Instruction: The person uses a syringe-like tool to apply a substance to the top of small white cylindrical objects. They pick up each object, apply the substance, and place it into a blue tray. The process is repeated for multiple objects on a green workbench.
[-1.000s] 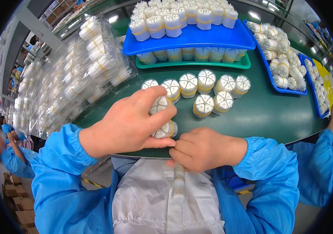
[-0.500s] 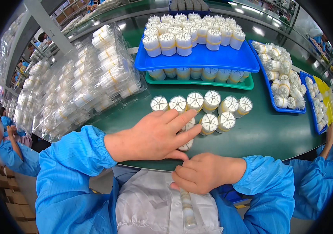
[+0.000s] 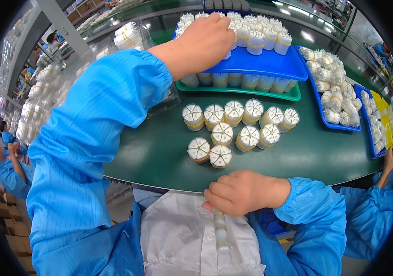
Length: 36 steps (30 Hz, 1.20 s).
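My left hand (image 3: pixel 204 43) reaches over the stacked trays, its fingers bent down among the white cylinders (image 3: pixel 255 42) banded in yellow in the blue tray (image 3: pixel 265 66). The back of the hand hides its fingertips and whatever they grip. At the near table edge, my right hand (image 3: pixel 244 193) is closed around the upper end of a slim clear tube with whitish segments (image 3: pixel 221 234), which hangs down in front of the white apron. Between the hands, several short round pieces with wedge-divided white tops (image 3: pixel 221 156) stand upright on the green table, in loose groups.
Under the blue tray is a green tray (image 3: pixel 293 95) with more cylinders. Clear plastic packs (image 3: pixel 49 99) of cylinders are piled at the left. Another blue tray (image 3: pixel 316 99) of wrapped cylinders stands at the right. A co-worker's hand (image 3: pixel 391 158) shows at the right edge.
My left hand has left the round pieces near the table edge and moved up and away to the blue tray, uncovering the nearest pieces. My right hand still holds the tube, slightly higher.
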Each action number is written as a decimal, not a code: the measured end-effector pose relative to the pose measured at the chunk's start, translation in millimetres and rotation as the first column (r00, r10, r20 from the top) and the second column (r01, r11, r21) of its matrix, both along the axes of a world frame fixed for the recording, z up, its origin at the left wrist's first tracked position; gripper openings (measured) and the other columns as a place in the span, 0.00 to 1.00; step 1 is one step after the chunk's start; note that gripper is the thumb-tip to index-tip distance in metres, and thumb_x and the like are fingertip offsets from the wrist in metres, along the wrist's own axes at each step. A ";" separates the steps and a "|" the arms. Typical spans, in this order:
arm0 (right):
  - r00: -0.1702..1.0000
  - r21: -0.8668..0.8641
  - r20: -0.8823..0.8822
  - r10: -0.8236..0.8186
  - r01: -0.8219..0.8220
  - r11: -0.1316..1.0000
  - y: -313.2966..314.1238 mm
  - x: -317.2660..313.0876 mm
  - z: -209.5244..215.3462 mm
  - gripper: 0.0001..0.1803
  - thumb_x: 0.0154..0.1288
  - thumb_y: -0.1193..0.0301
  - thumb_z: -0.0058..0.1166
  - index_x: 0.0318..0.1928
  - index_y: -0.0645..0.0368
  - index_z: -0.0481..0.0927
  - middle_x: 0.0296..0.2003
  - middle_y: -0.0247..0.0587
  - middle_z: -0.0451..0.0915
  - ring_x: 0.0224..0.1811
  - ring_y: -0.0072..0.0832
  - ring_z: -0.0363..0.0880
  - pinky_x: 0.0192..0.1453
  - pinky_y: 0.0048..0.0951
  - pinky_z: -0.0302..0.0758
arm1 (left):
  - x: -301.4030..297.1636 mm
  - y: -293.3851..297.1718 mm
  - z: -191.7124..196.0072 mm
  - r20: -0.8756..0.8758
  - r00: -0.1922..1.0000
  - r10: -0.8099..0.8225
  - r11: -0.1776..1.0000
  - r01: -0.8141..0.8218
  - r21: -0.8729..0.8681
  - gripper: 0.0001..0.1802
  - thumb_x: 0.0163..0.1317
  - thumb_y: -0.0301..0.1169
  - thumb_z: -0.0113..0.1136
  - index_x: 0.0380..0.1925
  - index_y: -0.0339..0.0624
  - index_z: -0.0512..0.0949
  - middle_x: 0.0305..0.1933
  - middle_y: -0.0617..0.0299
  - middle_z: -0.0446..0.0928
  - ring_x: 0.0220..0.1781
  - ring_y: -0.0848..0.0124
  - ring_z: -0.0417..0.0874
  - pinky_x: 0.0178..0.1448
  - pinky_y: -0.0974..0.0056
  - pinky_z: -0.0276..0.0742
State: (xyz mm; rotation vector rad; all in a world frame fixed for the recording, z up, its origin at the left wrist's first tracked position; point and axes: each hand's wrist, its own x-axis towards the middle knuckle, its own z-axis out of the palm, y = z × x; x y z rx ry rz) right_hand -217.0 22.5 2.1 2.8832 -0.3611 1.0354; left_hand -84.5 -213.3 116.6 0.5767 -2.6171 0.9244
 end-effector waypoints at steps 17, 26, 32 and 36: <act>0.931 0.378 0.126 -0.342 0.274 0.884 16.8 8.2 1.3 0.13 0.57 0.70 0.72 0.37 0.62 0.80 0.29 0.40 0.77 0.26 0.37 0.80 0.27 0.36 0.76 | 131.2 181.9 36.1 -0.456 0.885 0.093 0.775 0.224 0.591 0.21 0.54 0.31 0.75 0.48 0.39 0.83 0.51 0.55 0.83 0.53 0.61 0.84 0.54 0.57 0.80; 0.777 0.557 0.148 -0.612 0.446 0.700 23.6 30.1 0.2 0.11 0.61 0.71 0.71 0.37 0.62 0.81 0.30 0.42 0.81 0.27 0.38 0.81 0.30 0.35 0.75 | 134.3 230.7 -100.0 -0.619 0.772 0.145 0.634 0.408 0.657 0.26 0.47 0.26 0.79 0.49 0.41 0.81 0.51 0.53 0.81 0.49 0.56 0.82 0.51 0.58 0.78; 0.717 0.592 0.096 -0.690 0.517 0.619 29.9 23.9 -4.2 0.09 0.62 0.72 0.70 0.36 0.64 0.83 0.31 0.40 0.83 0.23 0.28 0.79 0.26 0.30 0.72 | 115.9 219.6 -103.5 -0.698 0.695 0.175 0.588 0.494 0.640 0.31 0.47 0.27 0.80 0.54 0.39 0.78 0.51 0.56 0.81 0.48 0.57 0.82 0.51 0.59 0.78; 0.661 0.729 0.304 -0.686 0.302 0.614 29.3 23.9 6.9 0.04 0.64 0.77 0.66 0.35 0.64 0.84 0.31 0.38 0.84 0.25 0.22 0.78 0.26 0.27 0.70 | 114.5 222.1 -110.5 -0.659 0.712 0.241 0.501 0.491 0.713 0.32 0.47 0.29 0.81 0.54 0.38 0.78 0.51 0.56 0.82 0.50 0.56 0.82 0.52 0.59 0.78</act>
